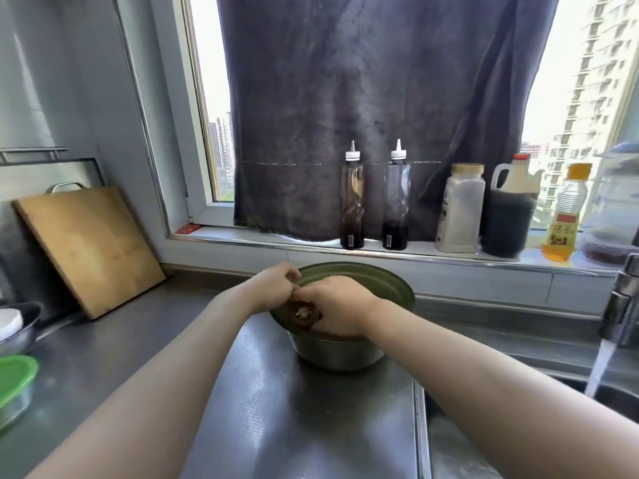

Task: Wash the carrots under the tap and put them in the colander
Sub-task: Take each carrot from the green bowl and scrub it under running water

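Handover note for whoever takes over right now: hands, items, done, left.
Right hand: grips a brownish carrot, cut end towards the camera, at the near rim of the round steel colander on the steel counter.
Left hand: fingers curled at the colander's rim; what it grips is unclear.
Steel tap, far right, is running into the sink.
Done: cannot tell if this carrot is washed.
Left: set it in, look for more carrots, close the tap.

Bare left hand (273, 288) and bare right hand (337, 304), meeting at the near rim of the colander (380, 281). Wrists bare. Left forearm (179, 368) and right forearm (466, 361) bare from wrist down to the picture's bottom edge, smooth, widening toward the elbows. Finger detail too blurred to tell.
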Available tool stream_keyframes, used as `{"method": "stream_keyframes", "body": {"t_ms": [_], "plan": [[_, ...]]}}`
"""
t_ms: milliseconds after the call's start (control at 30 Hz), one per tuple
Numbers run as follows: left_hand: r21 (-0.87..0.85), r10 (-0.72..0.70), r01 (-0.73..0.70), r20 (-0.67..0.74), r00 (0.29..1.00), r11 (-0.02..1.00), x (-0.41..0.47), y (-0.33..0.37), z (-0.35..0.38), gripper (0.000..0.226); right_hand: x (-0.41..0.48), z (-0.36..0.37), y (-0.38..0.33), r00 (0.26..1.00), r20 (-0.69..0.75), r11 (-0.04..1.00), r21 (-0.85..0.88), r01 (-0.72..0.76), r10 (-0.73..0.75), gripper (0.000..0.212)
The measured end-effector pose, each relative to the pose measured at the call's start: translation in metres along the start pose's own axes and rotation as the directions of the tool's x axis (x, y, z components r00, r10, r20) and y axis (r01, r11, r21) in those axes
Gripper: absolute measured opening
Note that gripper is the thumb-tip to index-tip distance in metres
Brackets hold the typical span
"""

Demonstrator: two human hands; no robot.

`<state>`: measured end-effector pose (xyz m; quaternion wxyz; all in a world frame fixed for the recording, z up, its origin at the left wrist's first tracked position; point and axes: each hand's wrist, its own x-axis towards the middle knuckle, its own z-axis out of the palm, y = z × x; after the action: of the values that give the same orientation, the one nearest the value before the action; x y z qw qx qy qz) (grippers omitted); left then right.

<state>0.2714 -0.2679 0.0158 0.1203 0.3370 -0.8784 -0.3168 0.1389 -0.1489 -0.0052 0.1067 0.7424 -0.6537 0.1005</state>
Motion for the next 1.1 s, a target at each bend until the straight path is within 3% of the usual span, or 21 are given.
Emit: {"method": "stream_keyframes", "body": {"t_ms": [100,167,300,433,533,633,733,900,1033,1100], "plan": [[-0.164,0.004,-0.016,-0.071,0.997,0.986,-0.004,0.006,0.001,0.03,-0.007,-0.006,0.004,0.993,-0.047,0.976,0.195,-0.101,0.112,0.063],[-0.237,0.06,-0.084,-0.107,0.992,0.968,-0.007,0.016,-0.001,0.03,-0.014,-0.023,0.008,0.959,-0.138,0.899,0.403,-0.172,0.246,0.057],[-0.333,0.227,-0.245,-0.094,0.969,0.91,-0.022,0.056,-0.003,0.035,-0.039,-0.065,0.024,0.814,-0.321,0.746,0.637,-0.193,0.484,0.037],[-0.127,0.428,-0.425,-0.008,0.904,0.896,-0.036,0.103,0.022,0.05,-0.102,-0.078,0.03,0.695,-0.277,0.545,0.815,-0.195,0.663,0.03],[0.026,0.488,-0.493,0.108,0.866,0.869,-0.05,0.139,0.062,0.052,-0.164,-0.065,0.03,0.618,-0.135,0.261,0.958,-0.116,0.774,0.029],[0.026,0.479,-0.508,0.292,0.828,0.861,-0.065,0.164,0.104,0.042,-0.23,-0.047,0.035,0.565,0.034,0.053,0.989,-0.137,0.825,0.041],[0.118,0.442,-0.541,0.445,0.778,0.833,-0.076,0.18,0.151,0.04,-0.292,-0.035,0.038,0.584,0.192,-0.08,0.974,-0.211,0.789,0.041],[0.086,0.394,-0.498,0.504,0.769,0.863,-0.078,0.188,0.238,0.036,-0.355,-0.022,0.053,0.567,0.308,-0.122,0.932,-0.342,0.764,0.025],[0.003,0.393,-0.444,0.458,0.797,0.896,-0.073,0.187,0.297,0.035,-0.376,0.003,0.08,0.429,0.329,-0.2,0.927,-0.317,0.841,0.031],[-0.052,0.387,-0.406,0.436,0.813,0.912,-0.067,0.183,0.319,0.039,-0.378,0.013,0.09,0.39,0.319,-0.188,0.922,-0.338,0.864,0.031]]}}
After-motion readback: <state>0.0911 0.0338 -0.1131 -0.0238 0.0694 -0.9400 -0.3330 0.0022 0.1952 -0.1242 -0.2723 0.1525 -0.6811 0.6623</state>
